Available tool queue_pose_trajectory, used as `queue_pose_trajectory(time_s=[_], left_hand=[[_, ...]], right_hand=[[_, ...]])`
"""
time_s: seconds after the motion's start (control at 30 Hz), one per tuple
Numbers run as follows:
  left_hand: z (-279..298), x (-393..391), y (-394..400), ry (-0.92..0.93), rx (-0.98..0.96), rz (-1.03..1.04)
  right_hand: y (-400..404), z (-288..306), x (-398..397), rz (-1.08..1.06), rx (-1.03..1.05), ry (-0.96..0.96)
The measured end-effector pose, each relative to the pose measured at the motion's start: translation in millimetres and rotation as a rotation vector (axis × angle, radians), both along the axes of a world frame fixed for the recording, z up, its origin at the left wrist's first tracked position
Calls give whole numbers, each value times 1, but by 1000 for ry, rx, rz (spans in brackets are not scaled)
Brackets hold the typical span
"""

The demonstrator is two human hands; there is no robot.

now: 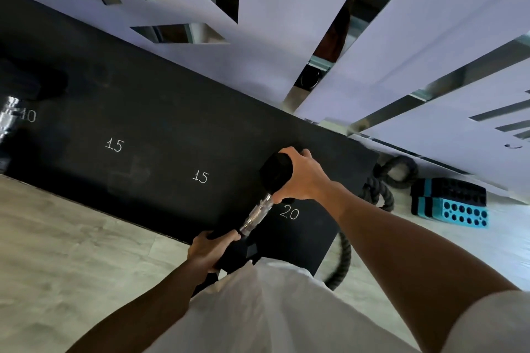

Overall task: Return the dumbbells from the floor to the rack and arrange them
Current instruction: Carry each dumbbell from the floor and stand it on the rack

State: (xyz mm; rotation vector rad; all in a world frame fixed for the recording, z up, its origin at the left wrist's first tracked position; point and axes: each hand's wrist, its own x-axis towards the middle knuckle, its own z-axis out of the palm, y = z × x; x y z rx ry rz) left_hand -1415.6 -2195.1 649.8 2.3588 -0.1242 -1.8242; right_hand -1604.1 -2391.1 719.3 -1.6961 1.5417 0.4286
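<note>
While the black rack (160, 123) with chalked 15, 15 and 20 marks fills the middle, a dumbbell (256, 214) lies at its right end beside the 20; right hand (301, 178) grips its far head, left hand (210, 249) grips its near head, chrome handle bare between

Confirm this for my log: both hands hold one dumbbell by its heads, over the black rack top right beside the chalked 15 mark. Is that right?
Not quite. In the head view the dumbbell sits beside the chalked 20 mark, not a 15. The rest holds: the left hand grips the near head and the right hand grips the far head, over the black rack top.
</note>
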Motion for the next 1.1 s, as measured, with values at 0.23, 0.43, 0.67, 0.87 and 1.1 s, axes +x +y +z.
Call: queue_pose_trajectory(time_s=[0.23, 0.43, 0.67, 0.87, 1.1], left_hand=[[-7, -2, -2, -26, 32, 4], [-15, 2, -3, 22, 58, 13], [-10, 1, -9, 44, 50, -53], [-6, -8, -4, -63, 38, -194], [-4, 4, 17, -100, -106, -166]], right_hand=[[-12, -9, 12, 58, 25, 11], [-14, -9, 15, 79, 21, 30], [-10, -10, 17, 62, 16, 16], [-12, -5, 22, 41, 69, 44], [3, 6, 50, 353, -98, 266]])
